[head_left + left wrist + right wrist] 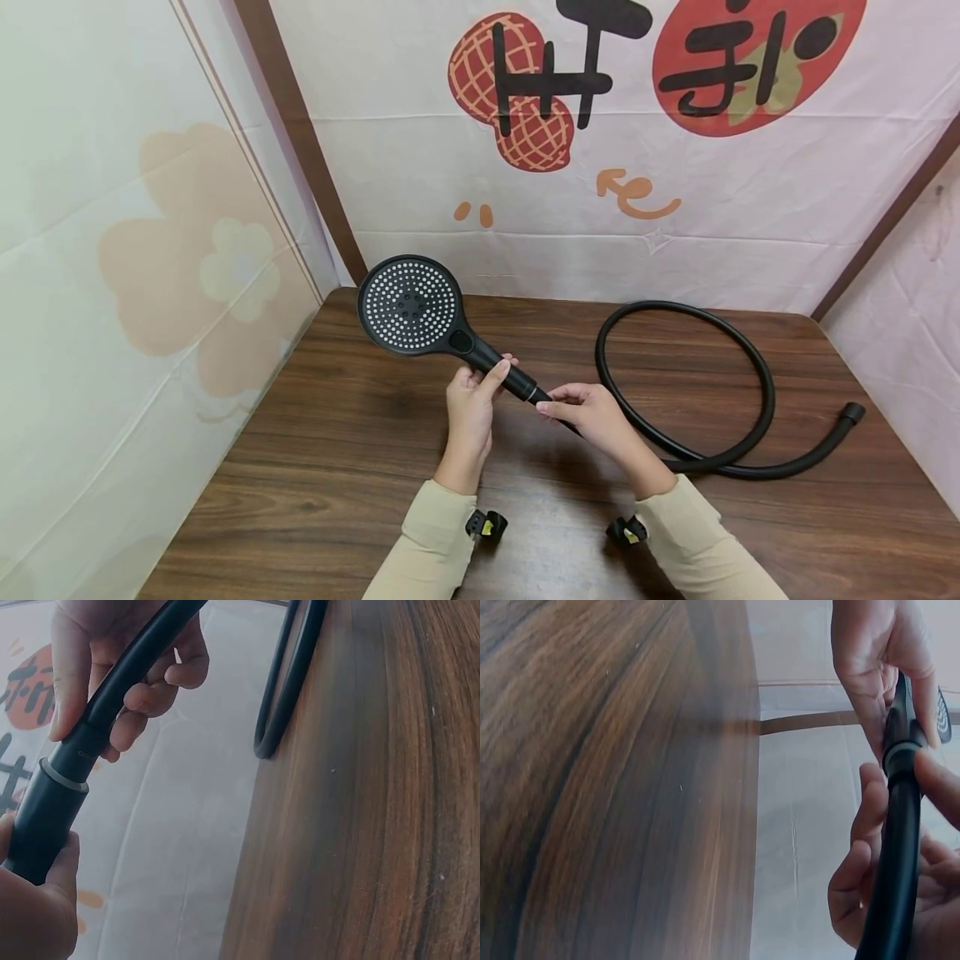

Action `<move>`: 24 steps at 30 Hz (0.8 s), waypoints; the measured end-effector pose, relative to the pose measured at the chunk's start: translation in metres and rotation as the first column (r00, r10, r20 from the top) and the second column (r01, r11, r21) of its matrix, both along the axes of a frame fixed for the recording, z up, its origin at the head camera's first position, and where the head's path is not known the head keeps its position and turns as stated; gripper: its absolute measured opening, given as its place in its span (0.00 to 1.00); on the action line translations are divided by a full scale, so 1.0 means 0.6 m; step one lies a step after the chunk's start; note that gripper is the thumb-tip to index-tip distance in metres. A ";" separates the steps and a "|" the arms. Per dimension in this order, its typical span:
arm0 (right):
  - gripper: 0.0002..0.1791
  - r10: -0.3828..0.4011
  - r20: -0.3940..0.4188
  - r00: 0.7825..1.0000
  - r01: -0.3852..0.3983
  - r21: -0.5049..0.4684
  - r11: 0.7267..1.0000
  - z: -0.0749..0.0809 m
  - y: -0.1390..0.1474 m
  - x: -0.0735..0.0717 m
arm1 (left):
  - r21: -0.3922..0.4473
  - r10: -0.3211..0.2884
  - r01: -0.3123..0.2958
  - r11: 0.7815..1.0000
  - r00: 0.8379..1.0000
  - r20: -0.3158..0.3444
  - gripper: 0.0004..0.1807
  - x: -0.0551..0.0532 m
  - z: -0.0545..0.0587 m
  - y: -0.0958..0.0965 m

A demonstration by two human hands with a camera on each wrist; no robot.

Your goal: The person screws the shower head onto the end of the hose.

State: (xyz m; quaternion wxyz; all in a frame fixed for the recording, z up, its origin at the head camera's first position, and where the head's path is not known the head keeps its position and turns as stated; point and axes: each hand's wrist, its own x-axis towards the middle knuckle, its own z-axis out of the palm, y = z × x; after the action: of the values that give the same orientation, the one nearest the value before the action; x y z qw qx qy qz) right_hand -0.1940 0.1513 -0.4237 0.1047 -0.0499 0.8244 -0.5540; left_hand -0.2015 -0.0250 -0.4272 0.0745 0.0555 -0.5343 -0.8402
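Observation:
A black hand shower (410, 305) with a round face of pale nozzles is held above the table, tilted, its head up and to the left. My left hand (469, 408) grips its handle (46, 829). At the handle's lower end, my right hand (592, 417) pinches the end fitting of a black shower hose (763, 400) between thumb and fingers. Fitting and handle meet in line, with a light ring (64, 776) at the joint. Whether the thread is engaged inside cannot be seen. In the right wrist view, the hose runs down past my right fingers (851, 889).
The hose lies looped on the right of the brown wooden table (315, 467), its other end fitting (852, 412) near the right edge. Printed fabric walls (420, 150) stand behind and on both sides. Small black wrist cameras (486, 525) sit at both cuffs.

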 end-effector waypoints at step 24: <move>0.16 -0.107 0.026 0.994 0.104 0.085 0.991 -0.010 -0.010 -0.033 | -0.181 -0.049 0.063 0.982 0.996 0.081 0.14 -0.061 -0.007 -0.006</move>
State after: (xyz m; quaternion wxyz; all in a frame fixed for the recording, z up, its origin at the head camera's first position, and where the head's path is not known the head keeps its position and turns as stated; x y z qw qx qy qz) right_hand -0.2137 0.1452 -0.4296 0.0899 0.0069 0.8467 -0.5244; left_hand -0.2381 -0.0287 -0.4314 0.0352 0.0651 -0.6130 -0.7866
